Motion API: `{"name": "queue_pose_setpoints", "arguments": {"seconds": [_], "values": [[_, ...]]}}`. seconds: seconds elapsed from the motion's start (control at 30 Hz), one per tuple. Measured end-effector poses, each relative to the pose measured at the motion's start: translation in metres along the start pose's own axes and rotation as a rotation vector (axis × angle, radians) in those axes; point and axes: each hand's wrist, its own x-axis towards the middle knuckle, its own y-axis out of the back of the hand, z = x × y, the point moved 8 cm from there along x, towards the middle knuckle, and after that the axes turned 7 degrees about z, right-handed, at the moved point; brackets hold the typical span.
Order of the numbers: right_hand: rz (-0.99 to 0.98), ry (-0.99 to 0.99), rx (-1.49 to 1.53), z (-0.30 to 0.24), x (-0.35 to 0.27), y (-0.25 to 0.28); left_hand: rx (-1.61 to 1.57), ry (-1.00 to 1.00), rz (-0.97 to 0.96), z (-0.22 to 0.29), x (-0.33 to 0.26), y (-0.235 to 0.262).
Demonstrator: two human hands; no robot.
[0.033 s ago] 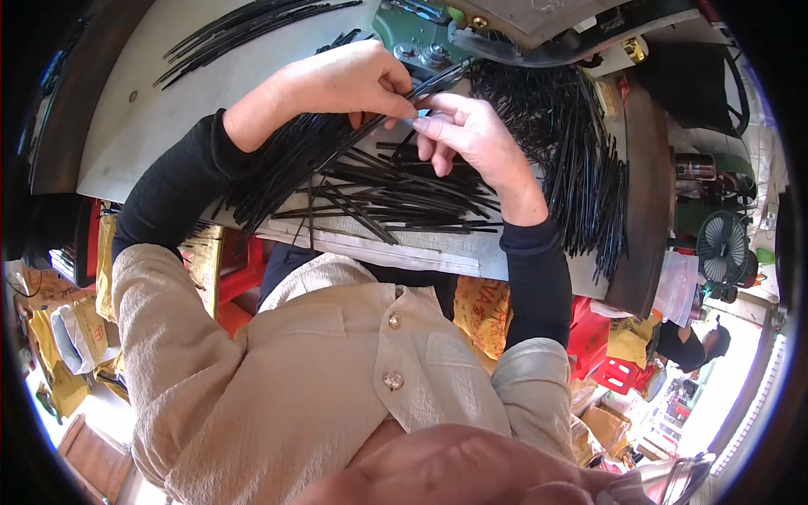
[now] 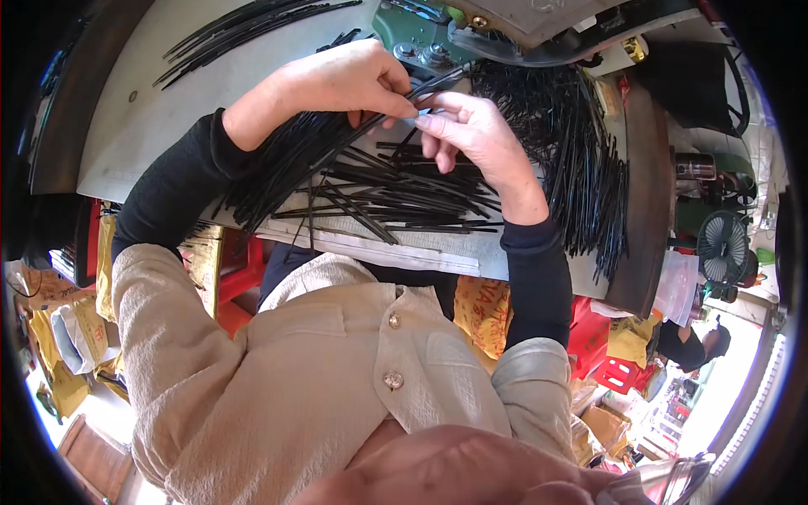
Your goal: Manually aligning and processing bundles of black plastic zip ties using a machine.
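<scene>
My left hand point(image 2: 349, 80) is closed, thumb and forefinger pinching a thin black strip point(image 2: 433, 82) that slants up and right toward the machine. My right hand point(image 2: 475, 139) meets it just to the right, its thumb and forefinger pressed together at the same strip; its other fingers curl loosely below. A small pale-blue bit shows between the fingertips, too small to name. Under my left wrist lies a thick bundle of long black strips point(image 2: 282, 164). Shorter black strips point(image 2: 404, 198) are scattered below both hands.
To the right, a large tangled heap of black strips point(image 2: 581, 168) reaches the table's dark edge point(image 2: 644, 194). More strips point(image 2: 244, 38) lie at the far left. A green machine base point(image 2: 412, 29) with metal knobs stands ahead. A fan point(image 2: 724, 244) and a person's arm point(image 2: 682, 345) appear at right.
My right thumb and fingertips have shifted very slightly, and less of the pale-blue bit shows between them. My left hand stays in place.
</scene>
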Motion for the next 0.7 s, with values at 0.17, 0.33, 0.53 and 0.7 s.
{"name": "queue_pose_setpoints", "arguments": {"seconds": [0.17,0.33,0.53,0.7], "values": [[0.090,0.027,0.214,0.007,0.002,0.021,-0.097,0.014,-0.056,-0.004,0.001,-0.002],[0.079,0.019,0.489,0.011,0.004,0.029,-0.126,-0.041,-0.028,-0.003,0.006,-0.002],[0.184,0.077,0.553,0.016,0.008,0.038,0.072,-0.098,0.106,0.010,0.007,0.007],[0.185,0.099,0.597,0.016,0.009,0.040,-0.080,-0.103,0.098,0.005,0.011,0.004]]}}
